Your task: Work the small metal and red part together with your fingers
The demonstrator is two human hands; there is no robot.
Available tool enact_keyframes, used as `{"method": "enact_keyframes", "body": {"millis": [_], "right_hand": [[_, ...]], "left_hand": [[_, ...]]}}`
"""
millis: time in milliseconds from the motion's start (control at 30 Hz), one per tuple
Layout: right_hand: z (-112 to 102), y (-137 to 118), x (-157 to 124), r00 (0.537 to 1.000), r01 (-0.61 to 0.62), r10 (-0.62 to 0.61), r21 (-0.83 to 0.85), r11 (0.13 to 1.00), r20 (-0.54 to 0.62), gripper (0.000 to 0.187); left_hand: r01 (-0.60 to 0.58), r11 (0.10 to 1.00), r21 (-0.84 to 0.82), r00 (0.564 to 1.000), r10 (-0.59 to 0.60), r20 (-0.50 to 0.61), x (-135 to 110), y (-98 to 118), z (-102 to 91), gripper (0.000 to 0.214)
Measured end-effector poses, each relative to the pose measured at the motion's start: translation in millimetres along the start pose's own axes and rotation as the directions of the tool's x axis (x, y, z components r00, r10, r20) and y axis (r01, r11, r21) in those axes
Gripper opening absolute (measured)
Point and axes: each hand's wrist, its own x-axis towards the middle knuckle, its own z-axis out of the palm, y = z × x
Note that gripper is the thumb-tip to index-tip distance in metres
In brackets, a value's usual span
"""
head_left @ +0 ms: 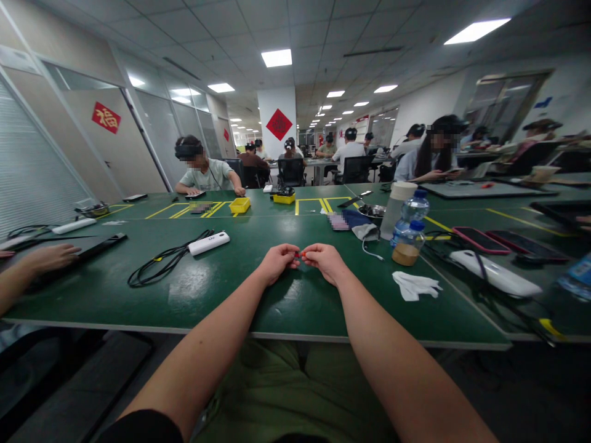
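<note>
Just above the green table (240, 264), my left hand (278, 263) and my right hand (325, 261) meet fingertip to fingertip. My left fingers are closed in a pinch on a small dark red piece (297, 254). A small orange-red piece (303, 254) is pinched between my right thumb and fingers. The two pieces are very close together; I cannot tell whether they touch or are joined. They are too small, and too much covered by the fingers, to show their kind.
A white power strip (209, 243) with coiled black cable lies on the left. To the right are a crumpled white tissue (416, 286), plastic bottles (408, 243) and a pale cup (398, 206). Yellow trays (240, 205) stand farther back. A co-worker's hand (53, 258) rests at the left.
</note>
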Motion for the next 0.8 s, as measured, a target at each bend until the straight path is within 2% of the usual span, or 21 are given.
{"method": "enact_keyframes", "body": {"millis": [367, 667, 800], "right_hand": [[2.0, 0.1, -1.4, 1.0, -0.005, 0.005, -0.018, 1.0, 0.003, 0.011], [0.9, 0.3, -1.2, 1.0, 0.01, -0.01, -0.015, 1.0, 0.026, 0.012], [-0.4, 2.7, 0.5, 1.0, 0.013, -0.012, -0.017, 1.0, 0.029, 0.013]], "left_hand": [[-0.012, 1.0, -0.015, 1.0, 0.012, 0.016, 0.4, -1.1, -0.6, 0.018], [-0.075, 0.997, -0.008, 0.997, 0.075, 0.017, -4.3, 2.6, 2.5, 0.03], [-0.063, 0.998, 0.003, 0.998, 0.063, 0.03, -4.2, 3.0, 2.3, 0.026]]}}
